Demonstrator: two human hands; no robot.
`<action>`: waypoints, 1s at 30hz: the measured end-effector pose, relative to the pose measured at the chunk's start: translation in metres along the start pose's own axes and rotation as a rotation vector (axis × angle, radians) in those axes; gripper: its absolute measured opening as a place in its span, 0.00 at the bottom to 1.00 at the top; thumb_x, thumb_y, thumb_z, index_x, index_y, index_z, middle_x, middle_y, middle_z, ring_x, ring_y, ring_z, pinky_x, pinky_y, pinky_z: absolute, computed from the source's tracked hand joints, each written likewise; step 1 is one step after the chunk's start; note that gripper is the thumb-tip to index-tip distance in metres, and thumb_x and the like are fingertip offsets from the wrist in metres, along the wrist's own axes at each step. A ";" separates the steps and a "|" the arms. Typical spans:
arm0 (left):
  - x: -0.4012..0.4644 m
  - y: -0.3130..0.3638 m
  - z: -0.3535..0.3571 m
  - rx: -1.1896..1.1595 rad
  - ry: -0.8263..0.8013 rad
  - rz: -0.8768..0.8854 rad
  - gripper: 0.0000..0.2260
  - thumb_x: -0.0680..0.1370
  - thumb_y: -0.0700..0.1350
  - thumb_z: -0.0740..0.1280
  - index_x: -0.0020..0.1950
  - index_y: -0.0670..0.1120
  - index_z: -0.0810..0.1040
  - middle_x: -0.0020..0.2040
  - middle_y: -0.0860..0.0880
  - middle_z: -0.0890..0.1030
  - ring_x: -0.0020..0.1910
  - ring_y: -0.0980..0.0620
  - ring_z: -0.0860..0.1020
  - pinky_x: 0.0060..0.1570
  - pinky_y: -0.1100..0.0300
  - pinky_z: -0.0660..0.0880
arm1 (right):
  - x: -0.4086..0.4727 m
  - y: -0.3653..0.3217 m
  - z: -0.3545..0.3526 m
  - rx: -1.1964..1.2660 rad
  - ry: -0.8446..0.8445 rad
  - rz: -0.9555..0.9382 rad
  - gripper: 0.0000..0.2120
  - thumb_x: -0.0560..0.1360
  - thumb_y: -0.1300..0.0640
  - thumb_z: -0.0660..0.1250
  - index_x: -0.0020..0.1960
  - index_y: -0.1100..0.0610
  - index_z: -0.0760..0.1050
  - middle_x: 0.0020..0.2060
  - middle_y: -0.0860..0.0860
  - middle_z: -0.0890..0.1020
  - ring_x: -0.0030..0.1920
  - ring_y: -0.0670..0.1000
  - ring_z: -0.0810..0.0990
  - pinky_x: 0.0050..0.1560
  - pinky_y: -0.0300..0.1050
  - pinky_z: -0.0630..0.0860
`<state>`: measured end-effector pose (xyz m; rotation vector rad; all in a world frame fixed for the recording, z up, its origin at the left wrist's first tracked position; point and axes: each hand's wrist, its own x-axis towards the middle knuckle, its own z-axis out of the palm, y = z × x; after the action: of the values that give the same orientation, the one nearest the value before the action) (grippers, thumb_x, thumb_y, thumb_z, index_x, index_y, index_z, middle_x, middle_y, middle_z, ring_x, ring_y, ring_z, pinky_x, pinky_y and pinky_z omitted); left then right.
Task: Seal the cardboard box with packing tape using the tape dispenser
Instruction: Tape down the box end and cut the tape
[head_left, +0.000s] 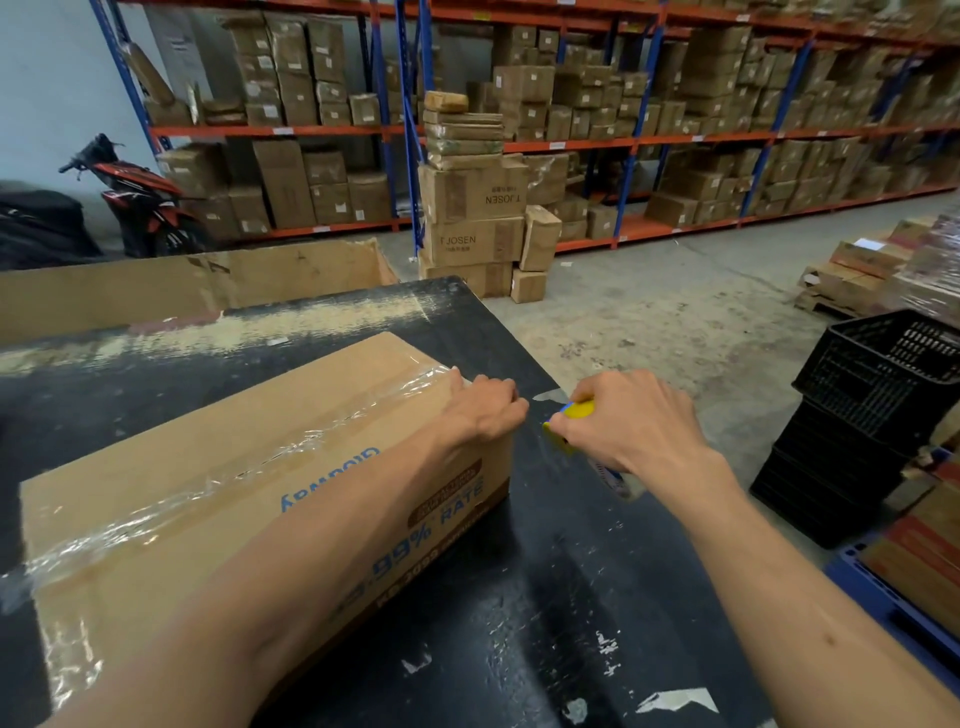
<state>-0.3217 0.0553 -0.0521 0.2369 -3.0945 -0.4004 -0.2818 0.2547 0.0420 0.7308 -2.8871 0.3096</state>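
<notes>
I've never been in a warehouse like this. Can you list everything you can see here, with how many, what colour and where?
cardboard box: one, brown with blue print, on the table, clear tape along its top seam
tape dispenser: one, yellow, just off the box's far right corner
table: one, black and scuffed, under the box
crates: a stack, black plastic, on the floor at right
shelving: long racks, blue and orange, along the back, full of brown cartons
carton stack: one pile, brown, standing before the racks
motorbike: one, red and black, far left
left hand: resting on the box's far right corner
right hand: gripping the tape dispenser
</notes>
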 end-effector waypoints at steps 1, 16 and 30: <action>-0.004 -0.009 -0.006 -0.099 0.025 0.038 0.19 0.81 0.56 0.55 0.64 0.48 0.76 0.65 0.45 0.78 0.69 0.45 0.70 0.73 0.34 0.48 | 0.000 0.000 -0.001 0.013 0.003 0.003 0.19 0.71 0.38 0.65 0.56 0.46 0.82 0.45 0.53 0.81 0.46 0.59 0.76 0.43 0.48 0.68; -0.190 -0.154 -0.042 0.133 -0.187 -0.157 0.46 0.67 0.82 0.46 0.79 0.63 0.38 0.81 0.53 0.36 0.80 0.48 0.37 0.73 0.34 0.35 | 0.027 -0.105 -0.001 0.334 -0.026 -0.128 0.16 0.68 0.33 0.67 0.49 0.39 0.84 0.47 0.48 0.84 0.50 0.56 0.78 0.48 0.50 0.77; -0.127 -0.116 -0.034 0.005 -0.010 -0.510 0.47 0.66 0.82 0.43 0.80 0.60 0.49 0.82 0.44 0.46 0.80 0.39 0.41 0.67 0.28 0.33 | 0.017 -0.125 0.004 0.538 -0.008 -0.104 0.07 0.66 0.34 0.70 0.38 0.35 0.83 0.42 0.42 0.85 0.48 0.52 0.80 0.49 0.51 0.78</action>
<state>-0.1780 -0.0447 -0.0480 1.0328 -3.0072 -0.3948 -0.2366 0.1383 0.0619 0.9497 -2.7701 1.0943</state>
